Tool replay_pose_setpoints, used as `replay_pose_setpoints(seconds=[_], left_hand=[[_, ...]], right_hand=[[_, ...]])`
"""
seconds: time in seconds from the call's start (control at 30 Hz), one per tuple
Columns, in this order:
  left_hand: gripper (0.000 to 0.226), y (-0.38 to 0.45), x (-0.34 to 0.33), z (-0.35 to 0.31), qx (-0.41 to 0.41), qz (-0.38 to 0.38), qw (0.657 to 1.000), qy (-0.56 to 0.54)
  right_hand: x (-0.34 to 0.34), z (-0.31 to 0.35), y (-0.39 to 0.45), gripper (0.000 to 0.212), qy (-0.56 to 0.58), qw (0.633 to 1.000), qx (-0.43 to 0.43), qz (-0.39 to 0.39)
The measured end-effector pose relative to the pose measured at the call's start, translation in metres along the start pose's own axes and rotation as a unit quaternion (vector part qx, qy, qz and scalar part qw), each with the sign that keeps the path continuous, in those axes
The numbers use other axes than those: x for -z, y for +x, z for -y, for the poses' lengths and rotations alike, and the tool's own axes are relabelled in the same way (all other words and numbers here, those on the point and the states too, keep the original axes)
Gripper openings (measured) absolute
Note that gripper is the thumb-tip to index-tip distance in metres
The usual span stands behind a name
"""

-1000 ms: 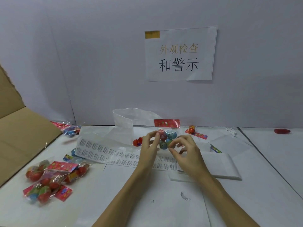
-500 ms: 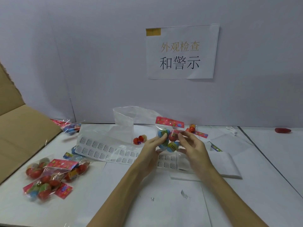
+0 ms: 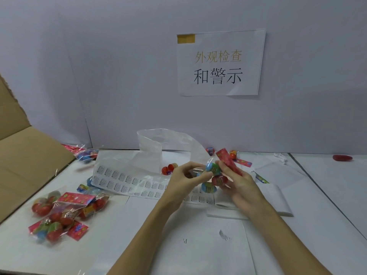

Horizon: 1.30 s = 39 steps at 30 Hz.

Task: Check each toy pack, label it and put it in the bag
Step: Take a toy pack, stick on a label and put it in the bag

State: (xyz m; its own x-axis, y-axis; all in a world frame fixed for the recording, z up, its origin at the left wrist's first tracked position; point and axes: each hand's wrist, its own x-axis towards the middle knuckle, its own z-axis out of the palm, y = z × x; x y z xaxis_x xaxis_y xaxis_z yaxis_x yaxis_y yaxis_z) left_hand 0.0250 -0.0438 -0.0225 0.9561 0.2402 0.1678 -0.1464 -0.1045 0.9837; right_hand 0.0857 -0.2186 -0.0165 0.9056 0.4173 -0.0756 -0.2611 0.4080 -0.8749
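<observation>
Over white table (image 3: 297,245), both hands have tilted the toy pack (image 3: 215,174) sideways.

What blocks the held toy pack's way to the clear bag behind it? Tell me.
Nothing visible. The toy pack is held in the left hand and right hand; the clear bag stands just behind, only loose capsules lying low between.
</observation>
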Motion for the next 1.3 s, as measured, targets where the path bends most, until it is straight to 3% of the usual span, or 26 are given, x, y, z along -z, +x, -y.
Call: replay_pose_setpoints(seconds=[0.13, 0.27, 0.33, 0.43, 0.63, 0.8, 0.9, 1.03, 1.2, 1.3], left_hand=[[0.04, 0.001, -0.004, -0.003, 0.027, -0.025, 0.997, -0.062], [0.039, 0.0, -0.009, 0.001, 0.043, -0.029, 0.987, -0.154], [0.036, -0.001, -0.012, 0.004, 0.041, -0.051, 0.982, -0.179], [0.034, 0.001, -0.013, 0.006, 0.043, -0.093, 0.976, -0.194], [0.039, 0.004, -0.007, 0.006, 0.047, -0.101, 0.991, -0.075], [0.032, 0.004, -0.006, 0.004, 0.021, -0.103, 0.991, -0.085], [0.026, 0.001, -0.008, 0.005, -0.006, -0.064, 0.997, -0.046], [0.029, -0.001, -0.009, 0.005, -0.007, -0.011, 0.999, -0.039], [0.043, 0.0, -0.008, 0.01, 0.008, -0.002, 1.0, -0.017], [0.037, 0.0, -0.009, 0.009, -0.01, -0.01, 0.998, -0.055]], right_hand=[[0.0, 0.0, 0.004, 0.022, 0.11, 0.992, -0.059, -0.016], [-0.002, 0.0, 0.004, 0.037, 0.122, 0.991, -0.049, -0.01], [-0.002, -0.001, 0.003, 0.039, 0.098, 0.994, -0.035, 0.022], [-0.003, -0.009, 0.002, 0.036, -0.045, 0.998, 0.025, 0.035], [-0.006, -0.016, 0.002, 0.02, -0.202, 0.976, 0.081, 0.028], [-0.007, -0.017, 0.004, 0.022, -0.202, 0.977, 0.062, 0.025], [-0.005, -0.017, 0.007, 0.027, -0.191, 0.98, 0.061, 0.004], [0.001, -0.017, 0.008, 0.028, -0.173, 0.983, 0.062, -0.006], [0.0, -0.018, 0.008, 0.032, -0.194, 0.977, 0.088, -0.013], [0.0, -0.016, 0.004, 0.032, -0.224, 0.968, 0.111, 0.005]])
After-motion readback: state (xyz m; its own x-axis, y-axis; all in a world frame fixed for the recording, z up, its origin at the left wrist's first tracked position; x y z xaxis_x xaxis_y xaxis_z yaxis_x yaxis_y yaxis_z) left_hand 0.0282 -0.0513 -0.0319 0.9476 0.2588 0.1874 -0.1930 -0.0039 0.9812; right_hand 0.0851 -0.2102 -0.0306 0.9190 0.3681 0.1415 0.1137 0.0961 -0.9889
